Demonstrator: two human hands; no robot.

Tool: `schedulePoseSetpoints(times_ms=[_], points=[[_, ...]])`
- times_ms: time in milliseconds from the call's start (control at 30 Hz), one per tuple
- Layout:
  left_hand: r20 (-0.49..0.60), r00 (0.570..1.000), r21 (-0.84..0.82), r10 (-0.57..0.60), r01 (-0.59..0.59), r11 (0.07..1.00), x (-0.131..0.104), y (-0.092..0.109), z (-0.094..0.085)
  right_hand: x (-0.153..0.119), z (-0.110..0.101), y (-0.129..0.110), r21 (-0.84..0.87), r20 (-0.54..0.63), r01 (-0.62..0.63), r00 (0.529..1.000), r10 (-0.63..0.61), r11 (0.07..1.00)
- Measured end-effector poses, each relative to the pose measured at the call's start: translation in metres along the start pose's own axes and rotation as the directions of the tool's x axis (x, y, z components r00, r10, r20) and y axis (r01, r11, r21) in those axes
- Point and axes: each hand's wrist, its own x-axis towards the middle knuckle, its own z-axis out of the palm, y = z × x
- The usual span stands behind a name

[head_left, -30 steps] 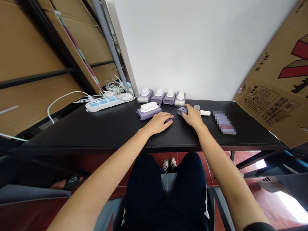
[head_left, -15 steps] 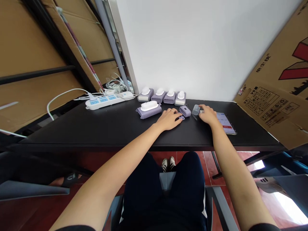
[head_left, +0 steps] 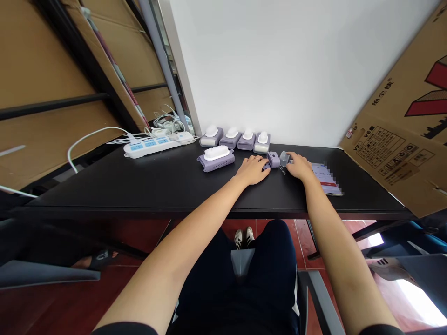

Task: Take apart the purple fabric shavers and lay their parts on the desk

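Note:
My left hand (head_left: 253, 170) lies low over the black tabletop, its fingers apart, with the fingertips at a small flat purple piece (head_left: 266, 165). Just right of that piece stands a small purple case (head_left: 274, 159). My right hand (head_left: 299, 166) has its fingertips at a small clear box (head_left: 284, 158); whether it grips the box cannot be made out. Dark coiled bits (head_left: 282, 170) lie between the hands. To the left is a larger purple case (head_left: 217, 162) with a white oval piece (head_left: 216, 152) on top.
Several purple cases with white tops (head_left: 245, 141) stand along the white wall. A phone (head_left: 326, 179) lies right of my right hand. A power strip (head_left: 150, 146) with cables is at the left, and a large cardboard box (head_left: 394, 139) leans at the right.
My left hand has moved right with the flat purple piece. The small purple case has shifted right and turned, and now sits closer to the clear box. My right hand has barely moved.

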Motion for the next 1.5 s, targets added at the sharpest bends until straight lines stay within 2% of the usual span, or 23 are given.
schedulePoseSetpoints(times_ms=[267,467,567,733,867,1033,1133,1267,1367,1500], points=[[0.027,1.000,-0.076,-0.005,0.007,0.997,0.015,0.014,0.007,-0.003,0.002,0.003,0.007,-0.098,-0.091,0.991,0.092,0.996],[0.069,0.997,-0.049,-0.028,0.031,0.998,0.034,0.021,0.017,0.000,0.003,0.003,0.159,-0.157,-0.200,0.962,0.224,0.967],[0.087,0.996,-0.029,-0.023,0.025,0.999,0.042,0.025,0.018,-0.002,0.001,0.001,0.164,-0.153,-0.222,0.957,0.247,0.961],[0.056,0.998,-0.044,-0.012,0.015,0.999,0.049,0.027,0.019,-0.004,0.001,0.001,0.127,-0.205,-0.222,0.948,0.245,0.967],[-0.034,0.999,-0.056,-0.018,0.016,0.998,0.044,0.025,0.018,-0.005,0.000,0.000,0.129,-0.244,-0.176,0.948,0.203,0.976],[-0.060,0.995,0.001,-0.085,0.086,0.996,0.032,0.026,0.015,-0.011,0.004,-0.010,0.030,-0.227,0.043,0.973,-0.036,0.999],[-0.058,0.994,0.034,-0.091,0.093,0.995,0.020,0.028,0.013,-0.012,0.009,-0.016,-0.037,-0.210,0.102,0.972,-0.107,0.994],[-0.051,0.999,0.048,-0.019,0.021,0.999,-0.001,0.033,0.010,-0.008,0.011,-0.018,-0.036,-0.188,0.138,0.972,-0.142,0.990],[-0.029,0.997,0.031,0.074,-0.073,0.997,-0.010,0.038,0.007,-0.004,0.009,-0.016,0.064,-0.190,0.162,0.971,-0.147,0.985],[-0.016,0.987,0.009,0.160,-0.160,0.987,-0.010,0.042,0.007,0.002,0.005,-0.006,0.238,-0.296,0.090,0.955,-0.016,0.967]])
